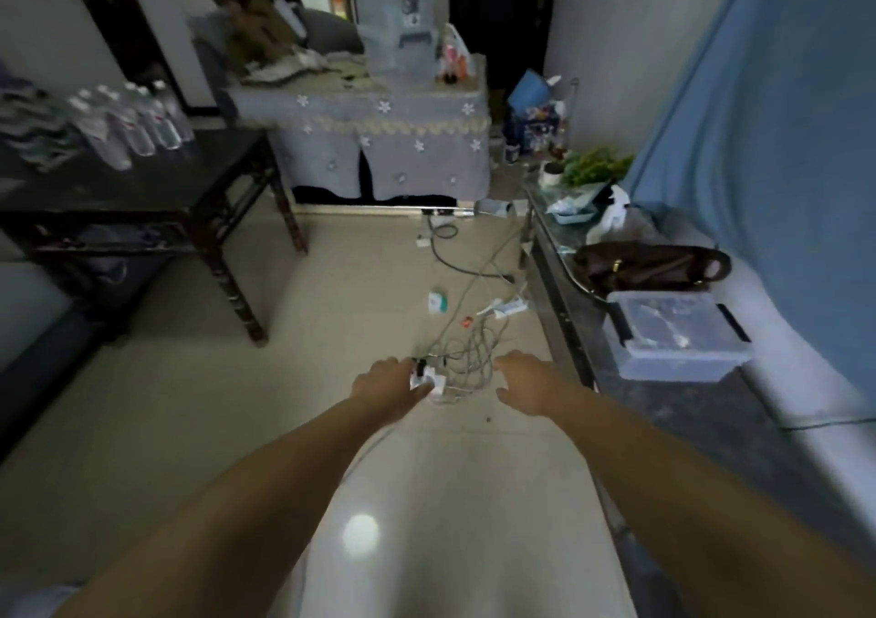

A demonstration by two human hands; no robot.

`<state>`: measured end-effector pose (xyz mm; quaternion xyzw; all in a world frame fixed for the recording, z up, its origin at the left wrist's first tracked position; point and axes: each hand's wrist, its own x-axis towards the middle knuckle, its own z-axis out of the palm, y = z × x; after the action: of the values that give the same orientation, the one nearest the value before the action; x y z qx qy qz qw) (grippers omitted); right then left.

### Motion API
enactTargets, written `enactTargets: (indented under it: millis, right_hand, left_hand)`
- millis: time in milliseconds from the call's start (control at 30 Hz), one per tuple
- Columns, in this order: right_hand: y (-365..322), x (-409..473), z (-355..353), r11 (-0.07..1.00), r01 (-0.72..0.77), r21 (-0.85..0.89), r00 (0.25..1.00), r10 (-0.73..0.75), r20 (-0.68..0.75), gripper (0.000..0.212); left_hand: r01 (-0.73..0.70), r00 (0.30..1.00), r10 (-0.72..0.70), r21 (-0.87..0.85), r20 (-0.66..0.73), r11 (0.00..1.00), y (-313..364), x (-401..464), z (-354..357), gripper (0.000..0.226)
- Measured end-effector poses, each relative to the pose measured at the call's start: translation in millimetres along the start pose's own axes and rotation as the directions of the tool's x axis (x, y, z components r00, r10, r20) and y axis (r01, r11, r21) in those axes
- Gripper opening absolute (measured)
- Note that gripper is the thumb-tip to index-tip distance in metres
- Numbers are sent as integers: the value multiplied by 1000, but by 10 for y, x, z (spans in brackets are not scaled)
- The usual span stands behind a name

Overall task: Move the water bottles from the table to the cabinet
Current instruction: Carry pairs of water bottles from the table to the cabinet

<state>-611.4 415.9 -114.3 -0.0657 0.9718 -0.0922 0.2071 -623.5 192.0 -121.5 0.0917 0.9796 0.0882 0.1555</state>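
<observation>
Several clear plastic water bottles (135,124) stand in a tight group on a dark wooden table (156,181) at the far left. Both my arms reach forward over the tiled floor in the middle of the room. My left hand (386,387) is loosely open, palm down, and holds nothing; a white plug lies on the floor just past its fingers. My right hand (526,385) is open too, fingers apart and empty. Both hands are far from the bottles. A low dark cabinet (552,262) with a glossy top runs along the right wall.
Tangled cables and a power strip (467,357) lie on the floor ahead of my hands. A cloth-covered cabinet (379,143) with clutter stands at the back. On the right cabinet sit a brown bag (649,267), a clear lidded box (673,333) and a plant (592,167).
</observation>
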Motion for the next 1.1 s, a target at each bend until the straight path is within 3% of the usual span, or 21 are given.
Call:
enactTargets:
  millis: [300, 500, 834, 1100]
  right_hand:
    - [-1656, 1528, -295, 975, 204, -89, 979, -201, 39, 41]
    - [-1947, 2240, -394, 952, 269, -147, 961, -254, 112, 48]
    - [-2474, 4506, -1460, 889, 400, -225, 917, -387, 100, 48]
    - [-2752, 5837, -2042, 866, 434, -248, 900, -406, 158, 48]
  left_hand:
    - [258, 966, -260, -79, -8, 963, -1884, 544, -558, 59]
    - [304, 952, -306, -132, 6, 943, -2290, 884, -641, 58]
    - [476, 865, -499, -227, -55, 850, -3209, 2648, -1621, 52]
    - [514, 819, -574, -441, -4, 736, -3663, 3795, -1968, 60]
